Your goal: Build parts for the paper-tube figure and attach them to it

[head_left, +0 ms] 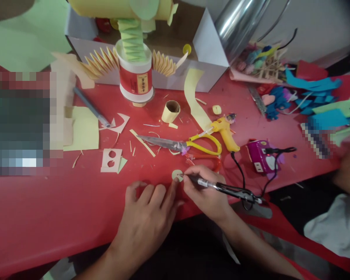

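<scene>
Right grip (205, 188): closed round one black pen (236, 191), thumb and fingers pinched near the writing end; tip on the paper disc (174, 174). Left grip (150, 206): loosely open, palm down, fingers bent, index fingertip touching the near edge of the disc. Underside of this hand hidden.

Disc: one, pale green, lying on the red tabletop (76, 212) between the two hands, just beyond the fingertips.

Counts around it: scissors (179, 145), one pair, blades pointing left, one yellow handle loop, one orange. Glue gun (225, 134), one, yellow, beyond the handles. Power socket (261, 157), one, purple, to the right. Card (118, 158), one, with two round holes, left of the scissors. Marker (90, 105), one, grey, farther left. Paper tube (169, 113), one, upright beyond the blades. Paper cup (134, 79), one, red and white, with two pleated paper arms, one per side. White box (175, 76), one, behind the cup.
</scene>
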Motion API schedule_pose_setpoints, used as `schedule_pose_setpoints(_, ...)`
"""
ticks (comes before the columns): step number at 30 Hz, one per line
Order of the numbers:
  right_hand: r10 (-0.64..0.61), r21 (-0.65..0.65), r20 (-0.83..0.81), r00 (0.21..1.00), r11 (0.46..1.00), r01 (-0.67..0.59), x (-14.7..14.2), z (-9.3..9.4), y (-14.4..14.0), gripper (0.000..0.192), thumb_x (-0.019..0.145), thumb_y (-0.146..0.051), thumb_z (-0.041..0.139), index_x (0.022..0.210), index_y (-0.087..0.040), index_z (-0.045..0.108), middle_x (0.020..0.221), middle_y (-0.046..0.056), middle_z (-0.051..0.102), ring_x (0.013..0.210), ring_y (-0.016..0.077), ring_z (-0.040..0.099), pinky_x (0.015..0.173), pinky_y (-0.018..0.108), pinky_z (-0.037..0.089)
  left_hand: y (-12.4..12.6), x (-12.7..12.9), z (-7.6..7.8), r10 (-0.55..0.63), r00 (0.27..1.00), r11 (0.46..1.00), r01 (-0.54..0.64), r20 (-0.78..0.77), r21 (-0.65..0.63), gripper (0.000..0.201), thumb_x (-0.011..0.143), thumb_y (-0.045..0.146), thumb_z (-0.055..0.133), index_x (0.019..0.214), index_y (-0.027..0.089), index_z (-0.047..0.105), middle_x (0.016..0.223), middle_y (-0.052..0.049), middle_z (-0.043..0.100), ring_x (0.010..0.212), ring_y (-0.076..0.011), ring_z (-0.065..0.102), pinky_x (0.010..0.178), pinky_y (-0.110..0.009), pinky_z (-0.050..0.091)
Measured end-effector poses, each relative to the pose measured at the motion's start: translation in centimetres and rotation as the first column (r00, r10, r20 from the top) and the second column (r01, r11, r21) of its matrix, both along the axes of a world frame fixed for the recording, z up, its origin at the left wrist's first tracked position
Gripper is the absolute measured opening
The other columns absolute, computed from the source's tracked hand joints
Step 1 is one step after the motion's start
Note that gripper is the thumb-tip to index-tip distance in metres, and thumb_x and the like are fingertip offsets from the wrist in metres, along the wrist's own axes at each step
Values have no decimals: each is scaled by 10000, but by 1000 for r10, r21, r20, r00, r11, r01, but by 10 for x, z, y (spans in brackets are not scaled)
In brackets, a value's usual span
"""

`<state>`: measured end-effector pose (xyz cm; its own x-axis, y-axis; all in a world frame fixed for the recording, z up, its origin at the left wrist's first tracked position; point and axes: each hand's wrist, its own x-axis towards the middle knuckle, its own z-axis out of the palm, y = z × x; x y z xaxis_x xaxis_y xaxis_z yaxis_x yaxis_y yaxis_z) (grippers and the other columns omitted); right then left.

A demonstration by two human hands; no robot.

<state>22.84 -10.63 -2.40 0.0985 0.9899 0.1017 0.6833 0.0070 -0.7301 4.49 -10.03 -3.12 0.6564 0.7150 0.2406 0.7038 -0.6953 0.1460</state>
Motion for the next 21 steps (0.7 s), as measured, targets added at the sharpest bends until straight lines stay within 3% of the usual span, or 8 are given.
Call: schedule_pose_setpoints(21,29,27,2,1000,999,-29,0,1,2,19,853,-230,631,852,-219,616,726,-34,676,605,123,625,606,247,474,-1,2,0,19,1000,999,-20,23,28,418,938,333,550,1309,148,603,793,-45,604,773,-226,561,804,-440,369)
